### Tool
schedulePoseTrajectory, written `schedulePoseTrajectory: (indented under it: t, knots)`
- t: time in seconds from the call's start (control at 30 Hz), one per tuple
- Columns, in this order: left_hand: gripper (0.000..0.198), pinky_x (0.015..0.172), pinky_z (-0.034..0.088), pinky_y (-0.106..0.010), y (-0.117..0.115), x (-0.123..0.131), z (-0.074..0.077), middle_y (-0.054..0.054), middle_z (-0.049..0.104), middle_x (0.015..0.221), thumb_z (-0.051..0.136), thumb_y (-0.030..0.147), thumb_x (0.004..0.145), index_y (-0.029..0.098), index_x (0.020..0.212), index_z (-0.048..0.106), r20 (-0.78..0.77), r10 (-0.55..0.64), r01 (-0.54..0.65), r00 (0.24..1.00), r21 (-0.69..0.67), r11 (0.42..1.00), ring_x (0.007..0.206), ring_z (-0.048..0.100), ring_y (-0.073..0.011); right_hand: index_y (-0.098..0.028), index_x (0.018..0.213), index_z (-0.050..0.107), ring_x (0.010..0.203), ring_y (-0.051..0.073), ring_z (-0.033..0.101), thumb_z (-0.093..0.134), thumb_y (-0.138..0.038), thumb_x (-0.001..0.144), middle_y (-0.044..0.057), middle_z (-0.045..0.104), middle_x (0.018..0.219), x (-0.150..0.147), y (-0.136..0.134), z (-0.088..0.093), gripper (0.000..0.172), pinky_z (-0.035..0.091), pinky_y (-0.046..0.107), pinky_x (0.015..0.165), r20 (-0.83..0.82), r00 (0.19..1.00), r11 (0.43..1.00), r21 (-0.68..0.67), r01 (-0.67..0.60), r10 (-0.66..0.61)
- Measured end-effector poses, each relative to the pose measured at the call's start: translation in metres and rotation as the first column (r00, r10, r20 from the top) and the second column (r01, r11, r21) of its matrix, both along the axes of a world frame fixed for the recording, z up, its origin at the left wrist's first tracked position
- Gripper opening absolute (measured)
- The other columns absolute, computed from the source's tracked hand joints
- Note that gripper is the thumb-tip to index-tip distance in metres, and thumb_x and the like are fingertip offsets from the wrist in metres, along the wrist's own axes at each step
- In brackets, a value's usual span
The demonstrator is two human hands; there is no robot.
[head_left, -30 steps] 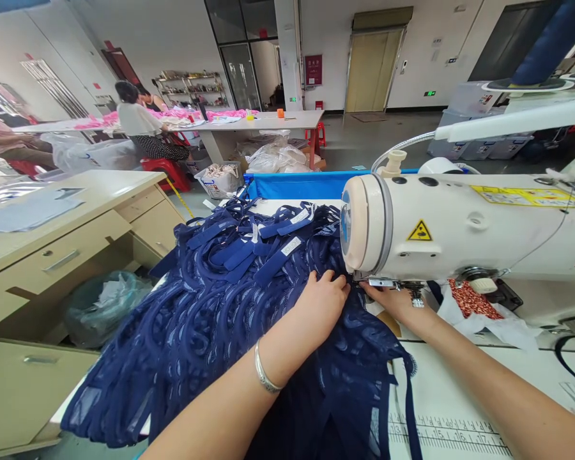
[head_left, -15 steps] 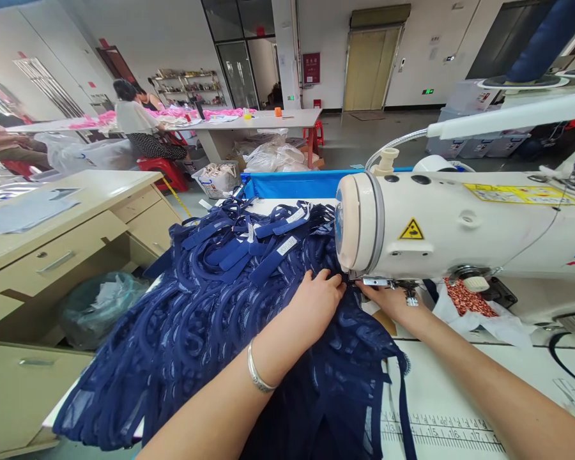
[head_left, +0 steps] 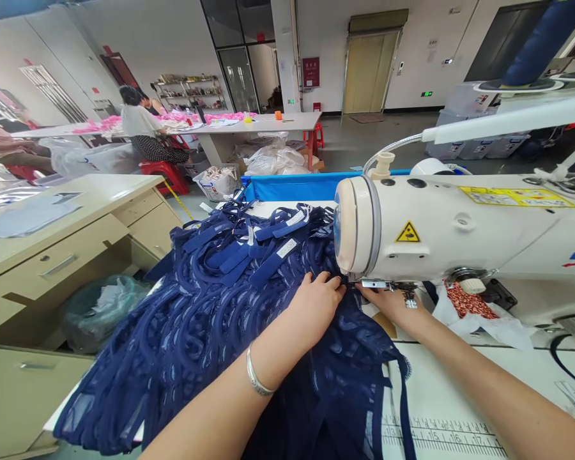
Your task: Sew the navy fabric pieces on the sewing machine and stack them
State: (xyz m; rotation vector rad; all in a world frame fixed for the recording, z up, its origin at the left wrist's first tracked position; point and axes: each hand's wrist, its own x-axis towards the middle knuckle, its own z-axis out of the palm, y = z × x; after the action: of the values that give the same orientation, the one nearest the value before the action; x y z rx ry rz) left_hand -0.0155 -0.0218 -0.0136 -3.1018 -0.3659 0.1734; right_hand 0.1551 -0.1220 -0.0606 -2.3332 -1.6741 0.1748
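A navy mesh garment hangs over the sewing table's front, its upper part under the head of a white sewing machine. My left hand, with a silver bangle at the wrist, bends its fingers onto the garment just left of the needle area. Opposite it, my right hand reaches under the machine head and holds the cloth by the presser foot; its fingertips are partly hidden. To the left lies a wide overlapping pile of similar navy garments with straps and white labels.
A printed ruler runs along the tabletop at front right. Red sequin-like material lies by the machine's base. At left stands a beige drawer desk with a bagged bin beneath. Co-workers sit at a far table.
The view has shifted very slightly. Both hands stay in nearly the same place at the needle area, and the garment shows no clear movement.
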Motion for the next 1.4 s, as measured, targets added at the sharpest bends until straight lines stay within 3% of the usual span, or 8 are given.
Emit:
schedulePoseTrajectory:
  t: [0.2, 0.47, 0.57, 0.77, 0.93, 1.07, 1.2, 1.4]
  knots:
    - [0.041, 0.100, 0.044, -0.051, 0.000, 0.000, -0.002, -0.011, 0.057, 0.130, 0.039, 0.009, 0.093, 0.015, 0.131, 0.051, 0.004, 0.002, -0.002, 1.000, 0.006, 1.000, 0.122, 0.047, -0.0288, -0.028, 0.090, 0.073, 0.094, 0.024, 0.067, 0.032, -0.032, 0.098, 0.005, 0.073, 0.080, 0.000, 0.001, -0.001, 0.042, 0.052, 0.035, 0.087, 0.004, 0.999, 0.999, 0.018, -0.050, 0.050]
    - [0.042, 0.101, 0.044, -0.051, 0.001, -0.002, -0.003, -0.011, 0.057, 0.130, 0.039, 0.008, 0.091, 0.015, 0.132, 0.051, 0.010, -0.008, 0.008, 1.000, 0.007, 1.000, 0.121, 0.048, -0.0285, -0.028, 0.103, 0.072, 0.102, 0.028, 0.066, 0.037, -0.039, 0.098, 0.007, 0.073, 0.089, 0.003, 0.001, -0.009, 0.036, 0.048, 0.044, 0.095, 0.047, 0.999, 1.000, -0.010, 0.022, -0.021]
    - [0.044, 0.103, 0.043, -0.051, -0.001, -0.002, 0.000, -0.011, 0.055, 0.133, 0.040, 0.008, 0.091, 0.016, 0.132, 0.050, -0.006, -0.004, 0.004, 1.000, 0.008, 1.000, 0.123, 0.047, -0.0281, -0.029, 0.093, 0.072, 0.094, 0.026, 0.068, 0.038, -0.039, 0.098, 0.005, 0.073, 0.087, 0.002, 0.001, -0.012, 0.037, 0.048, 0.044, 0.096, 0.011, 0.999, 0.999, 0.029, 0.046, -0.046]
    - [0.044, 0.108, 0.037, -0.052, -0.001, -0.004, 0.002, -0.011, 0.049, 0.141, 0.037, 0.009, 0.093, 0.017, 0.135, 0.048, 0.001, 0.006, -0.006, 1.000, -0.027, 1.000, 0.130, 0.042, -0.0274, -0.028, 0.104, 0.069, 0.091, 0.025, 0.068, 0.038, -0.045, 0.097, 0.005, 0.073, 0.088, 0.004, 0.002, -0.026, 0.036, 0.053, 0.037, 0.084, 0.025, 0.999, 0.976, 0.216, 0.041, -0.047]
    - [0.032, 0.104, 0.040, -0.050, 0.004, -0.006, -0.004, -0.008, 0.058, 0.128, 0.038, 0.015, 0.097, 0.019, 0.124, 0.054, 0.103, -0.008, 0.014, 0.995, -0.056, 0.998, 0.121, 0.050, -0.0251, -0.025, 0.098, 0.071, 0.088, 0.025, 0.069, 0.044, -0.045, 0.095, 0.006, 0.073, 0.092, 0.008, -0.004, -0.033, 0.033, 0.053, 0.034, 0.077, 0.042, 0.999, 0.985, 0.173, 0.009, -0.017]
    - [0.024, 0.090, 0.048, -0.042, 0.008, 0.000, -0.009, -0.006, 0.063, 0.104, 0.038, 0.030, 0.100, 0.016, 0.103, 0.058, 0.154, 0.072, -0.064, 0.985, -0.052, 0.997, 0.099, 0.057, -0.0240, -0.023, 0.096, 0.071, 0.086, 0.025, 0.069, 0.047, -0.041, 0.094, 0.006, 0.073, 0.091, 0.011, -0.007, -0.038, 0.030, 0.053, 0.034, 0.075, 0.142, 0.989, 0.996, 0.079, -0.046, 0.034]
    - [0.019, 0.087, 0.049, -0.041, 0.010, 0.006, -0.010, -0.007, 0.061, 0.106, 0.043, 0.021, 0.097, 0.018, 0.103, 0.060, 0.139, 0.148, -0.151, 0.979, 0.009, 0.988, 0.100, 0.055, -0.0258, -0.024, 0.104, 0.070, 0.086, 0.026, 0.069, 0.042, -0.039, 0.096, 0.006, 0.072, 0.096, 0.008, -0.007, -0.042, 0.033, 0.051, 0.033, 0.069, 0.228, 0.972, 0.998, 0.026, -0.061, 0.053]
    - [0.027, 0.092, 0.047, -0.047, 0.011, -0.004, 0.013, -0.008, 0.063, 0.103, 0.041, 0.009, 0.093, 0.018, 0.099, 0.066, 0.139, 0.213, -0.235, 0.967, 0.169, 0.957, 0.099, 0.054, -0.0274, -0.028, 0.109, 0.068, 0.079, 0.019, 0.067, 0.042, -0.027, 0.095, 0.004, 0.071, 0.097, -0.007, -0.012, -0.030, 0.030, 0.049, 0.028, 0.068, 0.225, 0.970, 0.987, 0.111, -0.114, 0.087]
